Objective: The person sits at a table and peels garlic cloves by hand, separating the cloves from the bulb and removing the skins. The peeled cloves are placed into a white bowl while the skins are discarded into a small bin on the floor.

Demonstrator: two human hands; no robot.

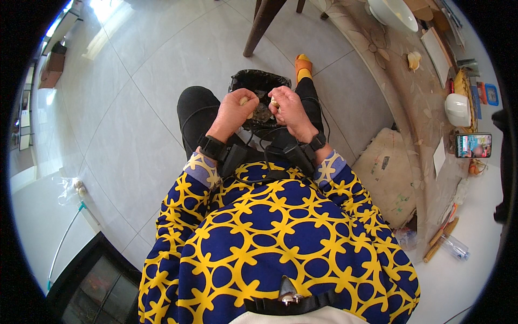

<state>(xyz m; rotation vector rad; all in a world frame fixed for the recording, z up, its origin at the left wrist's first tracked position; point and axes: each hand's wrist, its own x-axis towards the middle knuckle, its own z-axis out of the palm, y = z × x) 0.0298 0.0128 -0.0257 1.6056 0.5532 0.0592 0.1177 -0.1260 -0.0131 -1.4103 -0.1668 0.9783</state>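
My left hand is closed around pale garlic pieces, which show between its fingers. Across a small gap, my right hand grips another pale piece, seemingly a garlic clove, between thumb and fingers. Both hands are above a bin lined with a black plastic bag, set between my knees. Papery scraps lie inside the bag, partly hidden by the hands. Black straps with devices and cables are on both wrists.
At the right, a covered table bears a white bowl, a garlic bulb and a phone. A wooden chair leg stands ahead. A board leans beneath the table's edge. A dark-framed panel is at lower left.
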